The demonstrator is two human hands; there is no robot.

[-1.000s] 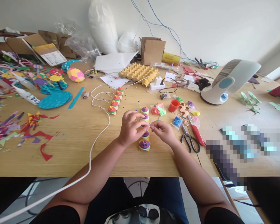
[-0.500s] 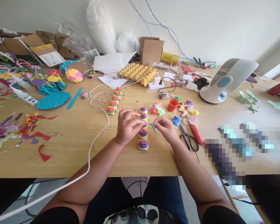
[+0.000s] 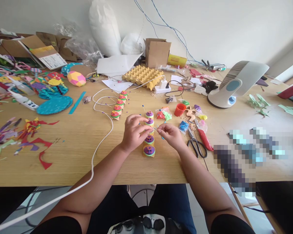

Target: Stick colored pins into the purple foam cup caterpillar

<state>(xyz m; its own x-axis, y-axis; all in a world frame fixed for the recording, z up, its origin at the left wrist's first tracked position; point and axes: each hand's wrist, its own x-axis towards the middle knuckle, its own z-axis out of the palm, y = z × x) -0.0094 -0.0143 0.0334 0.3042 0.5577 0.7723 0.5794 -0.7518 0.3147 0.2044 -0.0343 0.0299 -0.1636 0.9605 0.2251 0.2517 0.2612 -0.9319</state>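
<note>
In front of me stands an egg-carton strip [image 3: 149, 151], a row of bumps capped with purple clay, with light-green bands, small orange rings and dark eye dots. My left hand [image 3: 135, 133] is at its left side, thumb and forefinger pinched together over the middle bump, which they partly cover. What those fingertips hold is too small to make out. From the right, my right hand [image 3: 171, 134] pinches a thin pale stick [image 3: 155, 129] between thumb and forefinger, its tip close to my left fingertips. A blue strip beyond my right fingers is mostly hidden.
A second carton strip with red-and-green caps [image 3: 117, 108] stands farther left among blue-headed pins. Scissors [image 3: 194, 143], a red-handled knife [image 3: 205, 139], a red cup [image 3: 180, 110] and bagged clay [image 3: 184, 126] lie right. A white cable [image 3: 104, 138] crosses the table left of my arm.
My right hand has moved left, bringing its fingertips and the thin stick closer to my left fingertips. My left hand has stayed nearly in place at the middle bump.
</note>
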